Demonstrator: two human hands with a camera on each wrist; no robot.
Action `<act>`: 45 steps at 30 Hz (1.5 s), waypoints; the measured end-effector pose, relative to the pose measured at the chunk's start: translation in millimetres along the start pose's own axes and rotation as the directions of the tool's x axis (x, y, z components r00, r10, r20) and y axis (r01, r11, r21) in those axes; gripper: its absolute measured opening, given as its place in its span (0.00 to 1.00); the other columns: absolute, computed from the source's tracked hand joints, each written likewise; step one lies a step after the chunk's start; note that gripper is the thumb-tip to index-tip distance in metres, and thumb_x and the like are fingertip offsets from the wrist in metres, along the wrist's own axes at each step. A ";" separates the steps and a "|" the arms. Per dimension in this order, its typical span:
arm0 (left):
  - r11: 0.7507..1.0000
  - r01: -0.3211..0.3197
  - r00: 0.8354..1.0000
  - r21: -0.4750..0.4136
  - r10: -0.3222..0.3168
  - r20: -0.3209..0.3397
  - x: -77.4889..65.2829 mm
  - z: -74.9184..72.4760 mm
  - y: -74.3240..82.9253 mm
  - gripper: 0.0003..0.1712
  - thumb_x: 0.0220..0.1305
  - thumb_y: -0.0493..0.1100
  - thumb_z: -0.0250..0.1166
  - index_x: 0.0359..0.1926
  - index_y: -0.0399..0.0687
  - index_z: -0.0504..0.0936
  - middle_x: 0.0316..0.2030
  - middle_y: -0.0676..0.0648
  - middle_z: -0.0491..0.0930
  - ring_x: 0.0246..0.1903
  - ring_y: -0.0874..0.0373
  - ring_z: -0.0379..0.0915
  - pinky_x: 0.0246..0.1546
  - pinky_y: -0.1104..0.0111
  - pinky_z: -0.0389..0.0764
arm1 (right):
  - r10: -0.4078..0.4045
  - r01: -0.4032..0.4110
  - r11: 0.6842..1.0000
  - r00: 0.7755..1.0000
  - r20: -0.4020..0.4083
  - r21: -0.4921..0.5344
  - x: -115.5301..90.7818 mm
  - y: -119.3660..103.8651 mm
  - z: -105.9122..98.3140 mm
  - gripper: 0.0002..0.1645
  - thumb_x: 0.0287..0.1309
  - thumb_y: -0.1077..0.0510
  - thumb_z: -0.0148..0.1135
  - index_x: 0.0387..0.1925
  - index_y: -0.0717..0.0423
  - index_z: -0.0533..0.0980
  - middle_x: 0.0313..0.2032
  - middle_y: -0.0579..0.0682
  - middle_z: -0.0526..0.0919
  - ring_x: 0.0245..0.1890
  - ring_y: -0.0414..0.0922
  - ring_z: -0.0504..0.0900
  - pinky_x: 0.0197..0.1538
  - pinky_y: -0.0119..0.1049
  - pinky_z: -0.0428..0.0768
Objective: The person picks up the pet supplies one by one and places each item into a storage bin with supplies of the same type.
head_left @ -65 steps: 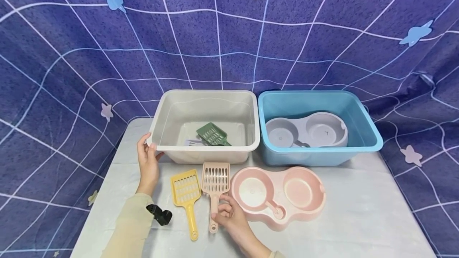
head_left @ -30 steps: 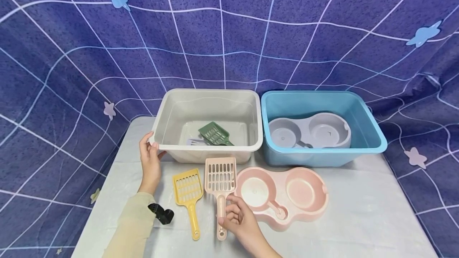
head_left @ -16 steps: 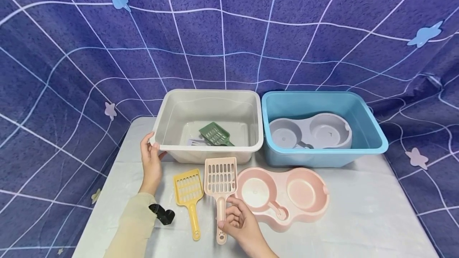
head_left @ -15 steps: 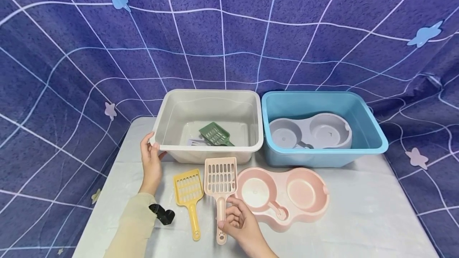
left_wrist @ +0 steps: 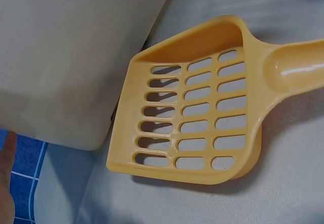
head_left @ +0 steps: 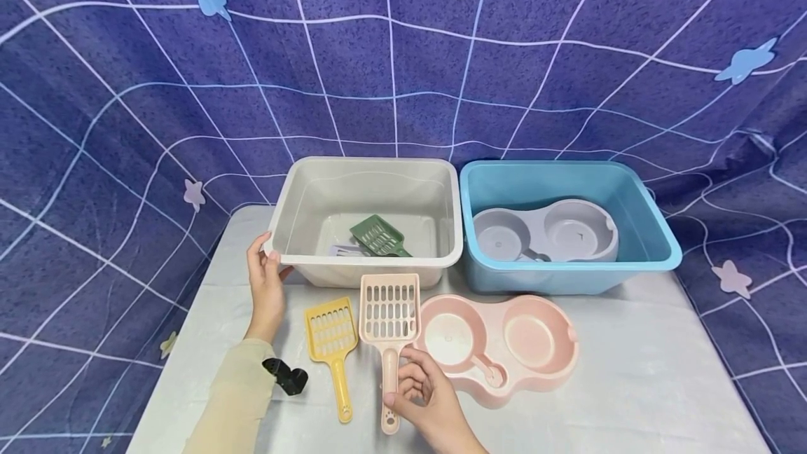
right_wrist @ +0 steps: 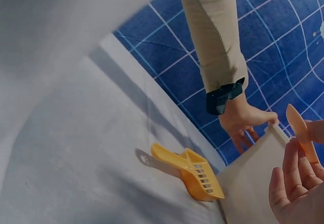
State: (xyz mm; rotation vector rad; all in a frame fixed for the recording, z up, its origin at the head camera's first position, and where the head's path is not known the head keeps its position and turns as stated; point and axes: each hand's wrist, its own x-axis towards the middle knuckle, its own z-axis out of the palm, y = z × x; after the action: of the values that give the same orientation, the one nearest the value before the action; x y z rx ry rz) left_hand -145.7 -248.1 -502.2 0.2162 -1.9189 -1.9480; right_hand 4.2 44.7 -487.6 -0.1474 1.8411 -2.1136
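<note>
A beige-pink litter scoop (head_left: pixel 390 366) is pinched by its handle between the thumb and fingers of my right hand (head_left: pixel 430 401). Its slotted head sits just in front of the beige-grey litter box (head_left: pixel 372 260), overlapping the pink double bowl's left edge in the head view. My left hand (head_left: pixel 266 296) grips that box's front left corner, thumb at the rim and fingers on the outside. Between the hands a yellow litter scoop (head_left: pixel 338 373) lies on the table; its slotted head (left_wrist: pixel 124 128) fills the left wrist view. The right wrist view catches the pink handle (right_wrist: pixel 298 125) edge-on.
Inside the beige-grey box lie a green scoop (head_left: pixel 364 228) and a pale, partly hidden item. A blue litter box (head_left: pixel 567 265) beside it holds a grey double bowl (head_left: pixel 534 226). The pink double bowl (head_left: pixel 494 324) stands right of my right hand. A patterned curtain (head_left: pixel 403 54) hangs behind.
The pink scoop has lifted and come slightly rightward and nearer, looking larger now, with my right hand on it. My left hand keeps its grip on the box. The view shifted slightly.
</note>
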 end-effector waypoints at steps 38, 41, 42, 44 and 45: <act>0.999 -0.033 0.999 -0.007 0.032 -0.016 0.1 0.0 -1.8 0.24 0.78 0.41 0.43 0.72 0.49 0.59 0.59 0.38 0.67 0.52 0.59 0.69 0.49 0.70 0.75 | -0.218 0.218 0.976 0.976 0.001 -0.013 15.5 -32.2 1.7 0.37 0.52 0.68 0.71 0.62 0.68 0.65 0.39 0.50 0.79 0.36 0.36 0.78 0.42 0.26 0.78; 0.999 -0.030 0.999 -0.013 0.030 -0.011 -0.3 0.7 0.8 0.24 0.78 0.40 0.43 0.72 0.47 0.58 0.59 0.39 0.67 0.51 0.60 0.69 0.48 0.70 0.75 | -0.225 0.225 0.974 0.974 -0.007 -0.008 18.1 -34.3 0.7 0.36 0.53 0.68 0.70 0.62 0.69 0.65 0.39 0.52 0.80 0.36 0.37 0.78 0.42 0.27 0.78; 0.999 -0.029 1.000 -0.014 0.029 -0.012 -0.1 0.6 0.2 0.24 0.78 0.40 0.43 0.72 0.47 0.59 0.59 0.40 0.67 0.51 0.60 0.70 0.48 0.70 0.76 | -0.216 0.216 0.976 0.976 -0.012 -0.003 18.9 -35.0 0.7 0.36 0.53 0.69 0.71 0.62 0.69 0.65 0.39 0.53 0.80 0.36 0.37 0.78 0.42 0.27 0.78; 1.000 -0.027 1.000 -0.014 0.027 -0.010 -0.2 0.2 -0.8 0.24 0.78 0.40 0.43 0.72 0.47 0.58 0.59 0.41 0.67 0.51 0.59 0.69 0.49 0.70 0.76 | -0.213 0.213 0.977 0.977 -0.020 -0.001 20.3 -36.4 0.3 0.36 0.52 0.69 0.70 0.62 0.70 0.65 0.39 0.56 0.80 0.36 0.37 0.79 0.42 0.28 0.78; 1.000 -0.025 1.000 -0.013 0.025 -0.012 -0.4 0.2 -1.1 0.24 0.78 0.40 0.43 0.72 0.47 0.58 0.59 0.40 0.67 0.52 0.59 0.69 0.49 0.71 0.76 | -0.209 0.209 0.978 0.978 -0.024 -0.001 20.8 -37.1 0.2 0.36 0.52 0.70 0.70 0.61 0.70 0.65 0.39 0.57 0.80 0.36 0.37 0.79 0.42 0.28 0.78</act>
State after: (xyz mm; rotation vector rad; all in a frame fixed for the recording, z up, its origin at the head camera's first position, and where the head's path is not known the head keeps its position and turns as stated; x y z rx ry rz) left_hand -145.7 -247.8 -503.3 0.1988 -1.8919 -1.9379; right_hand -22.0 42.0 -454.2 -0.3308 1.9119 -2.2637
